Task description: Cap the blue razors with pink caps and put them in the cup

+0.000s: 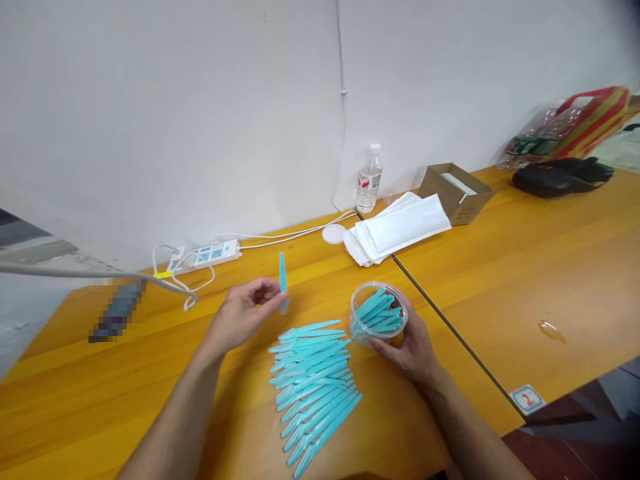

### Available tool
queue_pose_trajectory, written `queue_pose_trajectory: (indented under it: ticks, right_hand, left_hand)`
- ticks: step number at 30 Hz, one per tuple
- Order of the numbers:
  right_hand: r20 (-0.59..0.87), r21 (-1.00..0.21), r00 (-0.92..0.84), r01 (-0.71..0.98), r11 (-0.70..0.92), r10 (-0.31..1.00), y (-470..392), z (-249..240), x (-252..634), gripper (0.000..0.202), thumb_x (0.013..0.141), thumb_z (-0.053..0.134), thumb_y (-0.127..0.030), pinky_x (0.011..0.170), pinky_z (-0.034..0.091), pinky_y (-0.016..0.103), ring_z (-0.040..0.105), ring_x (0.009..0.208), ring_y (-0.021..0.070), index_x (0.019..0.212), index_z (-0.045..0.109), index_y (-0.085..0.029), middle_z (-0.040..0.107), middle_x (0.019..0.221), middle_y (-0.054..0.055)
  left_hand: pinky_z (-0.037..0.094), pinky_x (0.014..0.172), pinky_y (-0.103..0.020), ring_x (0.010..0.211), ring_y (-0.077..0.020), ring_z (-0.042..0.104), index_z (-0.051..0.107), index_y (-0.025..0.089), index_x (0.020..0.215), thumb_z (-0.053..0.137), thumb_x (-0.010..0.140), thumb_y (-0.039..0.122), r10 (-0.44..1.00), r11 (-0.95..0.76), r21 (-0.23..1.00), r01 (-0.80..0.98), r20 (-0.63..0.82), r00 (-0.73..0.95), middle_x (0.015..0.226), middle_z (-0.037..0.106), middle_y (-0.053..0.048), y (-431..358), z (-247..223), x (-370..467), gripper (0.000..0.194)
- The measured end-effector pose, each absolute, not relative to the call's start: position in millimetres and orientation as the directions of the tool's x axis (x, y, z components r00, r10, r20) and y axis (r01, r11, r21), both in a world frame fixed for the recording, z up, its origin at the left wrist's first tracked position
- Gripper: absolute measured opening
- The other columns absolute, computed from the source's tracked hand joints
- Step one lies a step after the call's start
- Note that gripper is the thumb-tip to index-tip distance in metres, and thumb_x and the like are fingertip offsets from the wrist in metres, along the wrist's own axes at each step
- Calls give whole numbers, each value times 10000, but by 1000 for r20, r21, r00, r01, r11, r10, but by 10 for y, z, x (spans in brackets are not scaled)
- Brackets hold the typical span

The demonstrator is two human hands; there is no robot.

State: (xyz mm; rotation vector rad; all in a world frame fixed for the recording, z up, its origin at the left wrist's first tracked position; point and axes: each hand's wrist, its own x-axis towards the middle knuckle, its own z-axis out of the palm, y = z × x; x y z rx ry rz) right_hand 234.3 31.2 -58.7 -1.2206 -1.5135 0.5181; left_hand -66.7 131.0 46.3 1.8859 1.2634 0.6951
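My left hand [250, 308] pinches one slim turquoise eyebrow razor [283, 272] between thumb and fingers, held upright above the table with its clear end down. My right hand [413, 343] is wrapped round the side of a clear round plastic tub [361, 337], which is tilted a little toward me. Inside the tub several more turquoise razors [380, 310] lie in a loose bundle. Between my forearms, a fanned row of the same razors [315, 380] covers part of the table, their clear ends mostly to the left.
Behind the tub lie a round clear lid [334, 233] and white padded envelopes [400, 227]. A water bottle [369, 183] and an open cardboard box [467, 207] stand by the wall. A power strip [210, 255] with cables sits at the left. A seam divides the wooden tables [500, 280].
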Motion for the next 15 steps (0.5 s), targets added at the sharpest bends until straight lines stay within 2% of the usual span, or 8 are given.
queue_pose_trajectory:
  ticks: [1,3,5,8,11,13,15]
  right_hand:
    - [462,-823,99,419,384,882,312,-584,2341,811,748,779,-384,1114,393,532,502,1297,335,1448,402,-223,517,1412,149]
    - [464,-822,100,420,385,880,315,-566,2335,806,750,774,-389,1113,395,534,498,1302,337,1445,404,-217,512,1418,151]
    - [462,-822,95,419,386,882,317,-540,2326,793,757,765,-401,1105,407,533,507,1296,337,1439,408,-210,518,1414,152]
    - [464,-819,85,420,390,882,320,-511,2315,786,765,753,-419,1091,429,525,521,1287,334,1440,405,-212,530,1405,148]
    - [473,-806,89,445,390,877,318,-511,2317,800,763,757,-424,1094,432,519,519,1293,334,1448,397,-223,533,1402,147]
    - [480,-799,89,456,393,873,314,-526,2326,807,761,763,-423,1093,435,515,523,1288,334,1451,396,-224,532,1399,149]
    - [479,-799,88,455,393,873,311,-547,2338,809,761,765,-426,1091,435,514,526,1283,332,1451,396,-222,531,1398,151]
  left_hand:
    - [469,670,-244,699,-139,590,651,171,912,667,848,403,927,-246,888,387,99,362,771,647,-15,1217,552,-445,241]
    - [465,670,-243,696,-127,569,660,166,925,701,839,383,905,-295,936,192,209,371,766,625,-17,1060,706,-23,237]
    - [409,592,-224,616,-102,486,673,172,917,695,851,375,869,-322,934,157,226,440,674,541,19,975,806,273,214]
    - [345,560,-222,596,-96,411,710,194,969,686,855,368,810,-389,881,267,190,555,644,471,40,999,828,361,210]
    - [337,566,-226,613,-104,417,719,205,1032,661,863,405,847,-406,820,404,172,503,692,524,27,1136,711,125,268]
    - [328,553,-229,592,-109,437,732,207,972,615,884,413,864,-390,763,515,110,492,690,574,18,1228,576,-68,253]
    - [343,578,-234,613,-123,506,749,222,868,611,868,380,828,-422,644,638,-14,561,726,651,2,1282,414,-202,210]
